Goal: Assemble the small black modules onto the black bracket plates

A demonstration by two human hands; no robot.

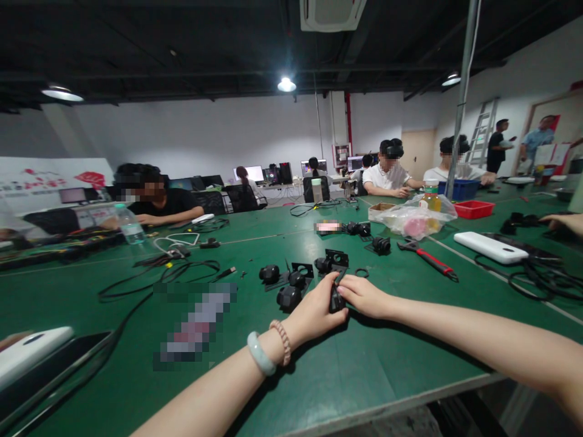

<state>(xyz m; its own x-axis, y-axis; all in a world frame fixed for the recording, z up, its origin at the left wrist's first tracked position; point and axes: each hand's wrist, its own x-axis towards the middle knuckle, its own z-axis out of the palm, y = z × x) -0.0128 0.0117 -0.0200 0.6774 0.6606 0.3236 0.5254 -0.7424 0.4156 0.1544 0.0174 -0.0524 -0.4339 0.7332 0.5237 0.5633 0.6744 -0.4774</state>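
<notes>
My left hand (314,312) is closed around a small black part (337,300) close above the green table; the fingers hide much of it, so its kind is unclear. My right hand (364,295) pinches the same part from the other side, fingertips meeting the left hand's. Just beyond the hands lies a cluster of black camera-like pieces: a rounded one (288,297) beside my left hand, another (269,274) further left, and one on a flat bracket with holes (336,259). A thin black ring (362,272) lies past my right hand.
On the green table (255,376), an adjustable wrench (430,258) with red-and-black handle lies right, near a white power bank (490,247). Black cables (191,270) and a plastic bottle (129,224) are left. A plastic bag (412,218) and red tray (473,209) stand back right. Co-workers sit opposite.
</notes>
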